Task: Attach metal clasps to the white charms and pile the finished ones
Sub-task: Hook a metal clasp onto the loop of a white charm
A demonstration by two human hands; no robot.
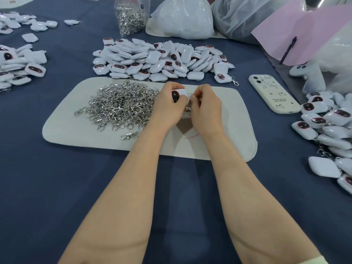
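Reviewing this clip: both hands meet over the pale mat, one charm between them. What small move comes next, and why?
Likely finish working the silver metal clasp onto the small white face-printed charm. The left hand grips the charm, the right hand pinches the clasp at its edge; fingers hide whether it is joined, so piling it seems premature.

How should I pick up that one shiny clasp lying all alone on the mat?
Pinch the lone clasp across its narrow middle, coming from straight above. It lies flat on the mat, clear of the clasp pile, so both long sides are free.
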